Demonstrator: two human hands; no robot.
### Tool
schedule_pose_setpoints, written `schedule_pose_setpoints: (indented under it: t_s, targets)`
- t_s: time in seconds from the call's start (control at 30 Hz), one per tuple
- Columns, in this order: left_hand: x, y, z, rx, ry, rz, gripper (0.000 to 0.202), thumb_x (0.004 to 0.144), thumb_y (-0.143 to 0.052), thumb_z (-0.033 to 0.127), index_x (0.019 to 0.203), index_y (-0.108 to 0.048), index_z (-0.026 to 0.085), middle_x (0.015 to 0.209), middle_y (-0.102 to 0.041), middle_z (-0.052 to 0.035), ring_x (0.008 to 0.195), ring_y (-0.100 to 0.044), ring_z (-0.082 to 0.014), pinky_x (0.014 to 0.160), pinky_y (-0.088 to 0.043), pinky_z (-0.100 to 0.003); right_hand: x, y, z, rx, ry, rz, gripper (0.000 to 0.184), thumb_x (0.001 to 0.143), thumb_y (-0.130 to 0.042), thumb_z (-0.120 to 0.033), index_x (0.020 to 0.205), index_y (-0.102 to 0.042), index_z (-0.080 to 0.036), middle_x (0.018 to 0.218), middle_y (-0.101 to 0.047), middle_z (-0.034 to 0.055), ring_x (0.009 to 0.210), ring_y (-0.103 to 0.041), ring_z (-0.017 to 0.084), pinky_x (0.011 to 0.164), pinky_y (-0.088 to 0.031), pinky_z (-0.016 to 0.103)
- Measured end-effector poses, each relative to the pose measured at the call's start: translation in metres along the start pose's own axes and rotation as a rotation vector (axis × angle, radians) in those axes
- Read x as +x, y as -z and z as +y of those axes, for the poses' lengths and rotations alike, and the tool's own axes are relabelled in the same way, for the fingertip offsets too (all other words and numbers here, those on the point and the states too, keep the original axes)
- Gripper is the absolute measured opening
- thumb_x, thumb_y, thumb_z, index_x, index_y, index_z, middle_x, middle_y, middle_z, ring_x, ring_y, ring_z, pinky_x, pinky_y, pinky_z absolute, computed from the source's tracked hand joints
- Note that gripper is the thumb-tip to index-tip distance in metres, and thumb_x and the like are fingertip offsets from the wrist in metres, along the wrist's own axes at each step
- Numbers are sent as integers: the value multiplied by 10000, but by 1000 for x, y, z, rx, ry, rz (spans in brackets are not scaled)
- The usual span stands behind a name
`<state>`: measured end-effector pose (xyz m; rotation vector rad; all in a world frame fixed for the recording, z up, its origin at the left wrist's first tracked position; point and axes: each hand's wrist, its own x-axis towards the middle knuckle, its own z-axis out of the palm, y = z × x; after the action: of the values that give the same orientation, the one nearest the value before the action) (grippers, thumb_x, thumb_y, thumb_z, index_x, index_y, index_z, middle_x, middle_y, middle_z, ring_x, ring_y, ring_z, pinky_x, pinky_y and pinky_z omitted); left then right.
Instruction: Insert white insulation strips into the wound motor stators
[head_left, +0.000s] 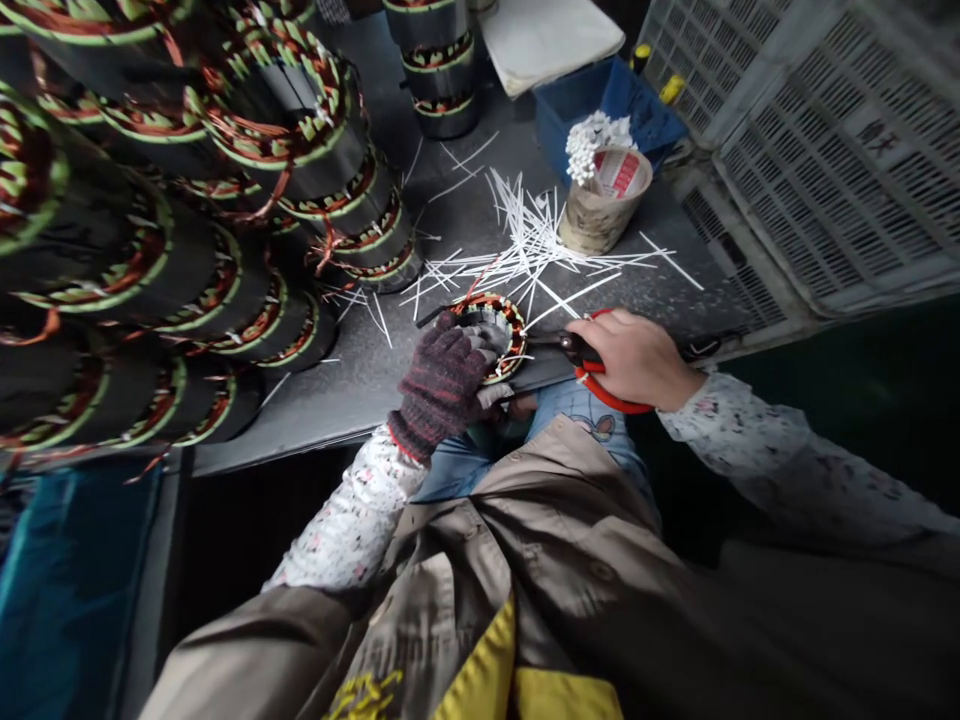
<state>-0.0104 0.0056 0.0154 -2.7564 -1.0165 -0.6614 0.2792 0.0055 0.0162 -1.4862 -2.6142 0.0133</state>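
A motor stator (517, 350) with copper windings and a pale green rim lies at the bench's front edge. My left hand (446, 375), in a dark knitted glove with light fingertips, is closed over its left side, fingers reaching into the bore. My bare right hand (634, 355) is wrapped round red-handled pliers (577, 348), their dark jaws pointing left close to the stator's right rim. Whether the jaws touch anything is too small to tell. A short white tie strip (516, 358) shows at the rim. Loose white strips (525, 245) lie scattered just behind the stator.
Stacked wound stators (300, 150) crowd the left side of the bench, with another stack (439, 70) at the back. A cardboard tube (600, 215) holding white strips stands by a blue bin (551, 120). Grey plastic crates (840, 170) border the right side.
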Motion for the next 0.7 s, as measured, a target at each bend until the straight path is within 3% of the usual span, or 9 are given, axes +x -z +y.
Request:
schedule_pose_setpoints:
  t_s: [0.17, 0.33, 0.43, 0.57, 0.63, 0.7]
  targets:
    - [-3, 0, 2, -87, 45, 6, 353, 920, -661, 515, 1054, -654, 188, 1193, -726, -111, 1219, -641, -306, 1174, -422, -596, 3, 8, -10, 6, -71, -63, 389, 868, -543, -338, 1186, -712, -191, 847, -756, 90, 794, -643, 246, 685, -358, 338]
    - [-4, -1, 2, -131, 101, -19, 363, 896, -693, 526, 1057, -662, 202, 1270, -706, -92, 1279, -615, -297, 1214, -371, -575, 6, 21, -15, -22, 159, 26, 400, 838, -578, -352, 1197, -694, -218, 888, -723, 106, 875, -615, 278, 727, -368, 363]
    - [-3, -5, 1, -78, 95, -14, 417, 909, -643, 570, 1090, -674, 196, 1196, -727, -97, 1223, -641, -303, 1197, -397, -570, 12, 23, -21, -11, 203, -12, 335, 839, -583, -330, 1126, -714, -215, 816, -712, 110, 815, -618, 269, 704, -364, 373]
    - [-2, -10, 6, -12, 129, -14, 488, 896, -614, 650, 932, -718, 174, 901, -736, -109, 1026, -695, -308, 1155, -433, -600, 14, 20, -16, 14, 71, -52, 348, 863, -553, -338, 1130, -725, -196, 838, -747, 112, 768, -661, 271, 653, -386, 370]
    - [-1, -8, 8, -17, 197, -11, 493, 873, -645, 660, 814, -711, 175, 767, -705, -94, 889, -704, -284, 1111, -473, -596, 12, 16, -4, 21, -60, -15, 476, 868, -558, -395, 1265, -678, -162, 935, -766, 136, 820, -685, 305, 671, -439, 380]
    - [2, -1, 7, -101, 313, 34, 457, 864, -679, 635, 810, -712, 182, 754, -713, -83, 843, -709, -266, 1043, -531, -557, 10, 9, 13, 18, -153, 23, 620, 845, -582, -426, 1372, -605, -101, 1028, -757, 181, 886, -687, 353, 717, -493, 418]
